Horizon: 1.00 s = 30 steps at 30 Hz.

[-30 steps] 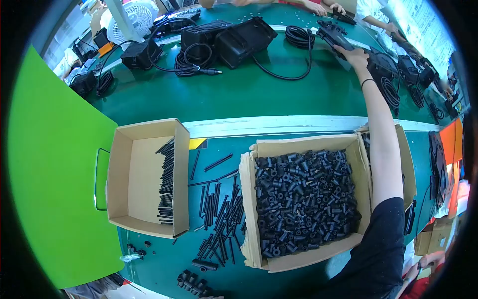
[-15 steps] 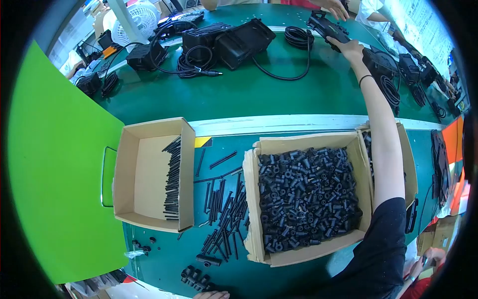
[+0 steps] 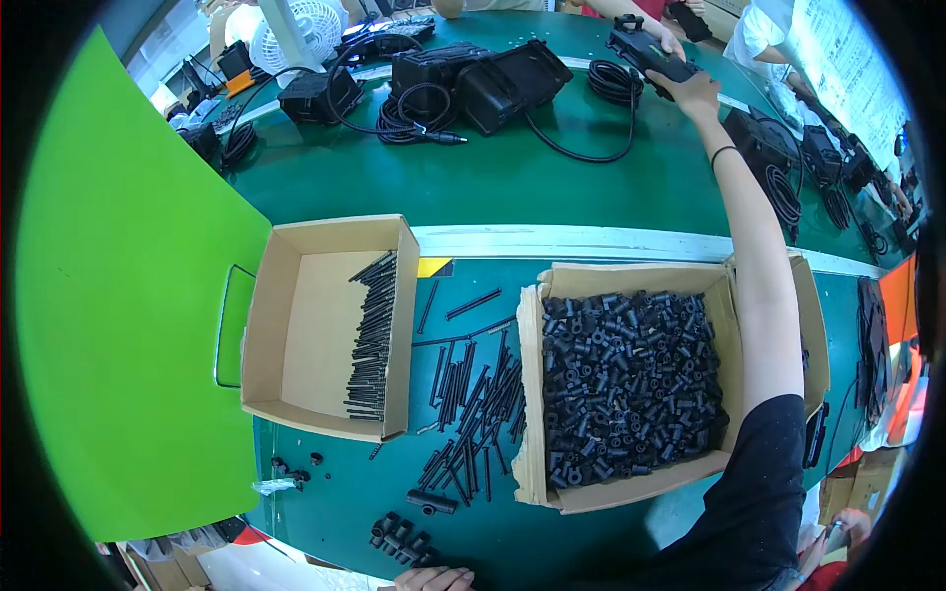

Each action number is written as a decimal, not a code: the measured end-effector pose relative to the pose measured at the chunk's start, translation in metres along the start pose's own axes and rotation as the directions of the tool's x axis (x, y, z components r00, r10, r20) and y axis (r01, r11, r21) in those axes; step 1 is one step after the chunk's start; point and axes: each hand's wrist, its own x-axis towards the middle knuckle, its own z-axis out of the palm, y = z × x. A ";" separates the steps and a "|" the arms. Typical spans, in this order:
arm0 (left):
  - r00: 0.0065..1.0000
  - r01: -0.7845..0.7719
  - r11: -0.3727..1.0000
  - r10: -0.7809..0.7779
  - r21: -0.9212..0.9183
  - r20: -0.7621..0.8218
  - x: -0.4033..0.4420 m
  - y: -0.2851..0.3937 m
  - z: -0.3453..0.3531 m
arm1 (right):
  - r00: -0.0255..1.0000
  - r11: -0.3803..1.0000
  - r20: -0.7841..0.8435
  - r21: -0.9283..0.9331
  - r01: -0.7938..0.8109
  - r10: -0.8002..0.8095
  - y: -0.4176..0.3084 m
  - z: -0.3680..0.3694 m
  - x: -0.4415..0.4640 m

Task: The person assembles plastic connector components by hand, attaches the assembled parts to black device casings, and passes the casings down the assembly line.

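Note:
My right hand [image 3: 694, 94], at the end of an outstretched arm, is closed on the near end of a black device [image 3: 645, 49] over the far green table. Another person's hand touches the same device from behind. At the bottom edge, my left hand [image 3: 434, 579] rests by the table's near edge, partly cut off; whether it holds anything is hidden. Just above it lie joined black cylindrical parts [image 3: 399, 538] and a single black tube part [image 3: 432, 501]. Beneath my right arm stands a carton [image 3: 532, 394] full of small black fittings [image 3: 631, 384].
An open carton [image 3: 315, 325] with black rods stands left, beside a green panel [image 3: 138, 325]. Loose black screws [image 3: 473, 414] lie between the cartons. Black cases [image 3: 512, 84] and coiled cables [image 3: 613, 83] line the far table. A second carton [image 3: 810, 325] is partly behind my arm.
The other person's hand has come onto the black device held by my right hand. More of my left hand shows at the bottom edge. The view has shifted, moving the table contents rightward.

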 end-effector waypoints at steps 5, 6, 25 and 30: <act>0.995 -0.099 0.993 0.099 -0.056 -0.010 0.006 -0.009 -0.002 | 0.859 0.881 -0.298 -0.364 0.301 -0.416 0.000 0.021 0.030; 0.997 -0.080 0.996 0.079 -0.043 -0.019 0.008 -0.006 -0.001 | 0.882 0.931 -0.300 -0.155 0.330 -0.363 -0.004 0.022 0.025; 0.940 -0.328 0.922 0.297 -0.207 -0.166 0.001 -0.025 0.010 | 0.623 0.927 0.710 0.114 0.356 -0.327 0.138 -0.240 -0.300; 0.943 -0.282 0.900 0.195 -0.333 -0.270 -0.001 -0.026 0.003 | 0.781 0.890 0.427 0.221 0.398 -0.455 0.151 -0.230 -0.309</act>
